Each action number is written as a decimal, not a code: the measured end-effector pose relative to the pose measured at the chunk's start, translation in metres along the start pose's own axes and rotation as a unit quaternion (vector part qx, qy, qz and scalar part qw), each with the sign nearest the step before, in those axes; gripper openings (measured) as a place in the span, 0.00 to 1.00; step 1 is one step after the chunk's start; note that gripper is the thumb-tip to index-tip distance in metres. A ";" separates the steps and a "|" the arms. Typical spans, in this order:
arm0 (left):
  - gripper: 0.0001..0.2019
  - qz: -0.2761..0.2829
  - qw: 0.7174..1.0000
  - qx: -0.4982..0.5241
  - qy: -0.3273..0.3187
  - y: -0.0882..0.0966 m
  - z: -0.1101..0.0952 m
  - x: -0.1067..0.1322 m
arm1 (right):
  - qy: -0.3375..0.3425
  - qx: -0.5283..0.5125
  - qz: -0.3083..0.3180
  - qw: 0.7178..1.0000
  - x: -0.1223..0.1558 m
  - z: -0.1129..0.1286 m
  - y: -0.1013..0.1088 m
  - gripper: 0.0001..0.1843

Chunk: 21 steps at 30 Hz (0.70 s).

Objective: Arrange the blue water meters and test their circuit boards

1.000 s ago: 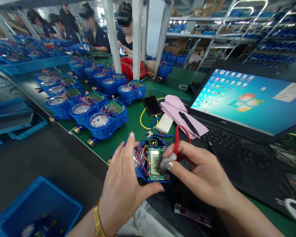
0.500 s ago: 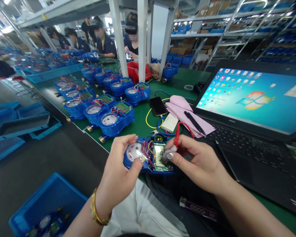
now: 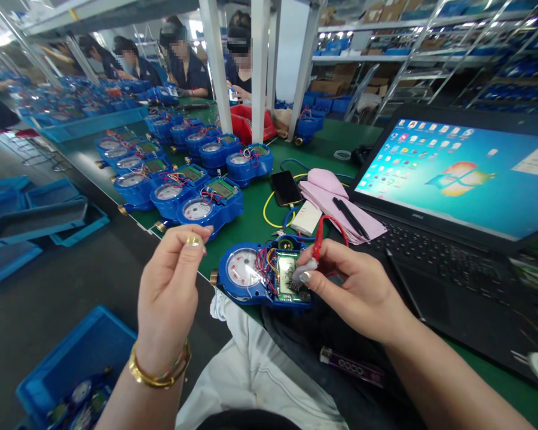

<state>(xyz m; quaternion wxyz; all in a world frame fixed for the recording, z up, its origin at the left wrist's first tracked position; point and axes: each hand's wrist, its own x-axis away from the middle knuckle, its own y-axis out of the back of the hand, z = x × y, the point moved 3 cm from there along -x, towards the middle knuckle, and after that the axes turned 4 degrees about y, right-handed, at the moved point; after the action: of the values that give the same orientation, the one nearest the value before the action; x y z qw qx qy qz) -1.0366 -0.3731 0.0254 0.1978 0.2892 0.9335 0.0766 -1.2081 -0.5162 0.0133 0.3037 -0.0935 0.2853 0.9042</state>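
Note:
A blue water meter (image 3: 244, 272) with an uncovered circuit board lies at the table's front edge. Digits show on its small LCD screen (image 3: 287, 272), and thin coloured wires run from the dial side to the board. My right hand (image 3: 356, 286) pinches a grey test probe with a red lead (image 3: 317, 245), its row of pins against the board by the screen. Left of the meter, my left hand (image 3: 170, 292) is raised off it, thumb and fingertips pressed together, with nothing visible between them.
Several similar meters (image 3: 197, 209) stand in rows behind. A laptop (image 3: 448, 173) is at the right; a phone (image 3: 286, 188), a pink cloth (image 3: 327, 197) and pens lie before it. A blue bin (image 3: 78, 352) holds meters at lower left. Co-workers (image 3: 186, 65) sit across the table.
My left hand has let go of the meter's dial end, moved left and closed its fingers. The right hand keeps the probe at the board.

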 end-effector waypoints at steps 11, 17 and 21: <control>0.39 0.229 0.888 -0.342 -0.206 -0.053 0.003 0.033 | 0.062 0.034 0.051 0.996 0.002 0.010 -0.007 0.04; 0.36 0.222 0.884 -0.342 -0.228 -0.052 0.004 0.031 | 0.072 0.091 0.059 0.991 0.003 0.012 -0.007 0.03; 0.35 0.218 0.883 -0.345 -0.233 -0.053 0.004 0.030 | 0.083 0.108 0.056 0.989 0.001 0.015 -0.008 0.03</control>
<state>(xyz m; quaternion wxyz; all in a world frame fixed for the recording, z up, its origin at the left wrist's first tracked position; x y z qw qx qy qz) -1.0849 -0.3993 -0.0017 0.4749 0.4081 0.6888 0.3655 -1.2040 -0.5019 0.0211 0.2363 -0.1190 0.4103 0.8728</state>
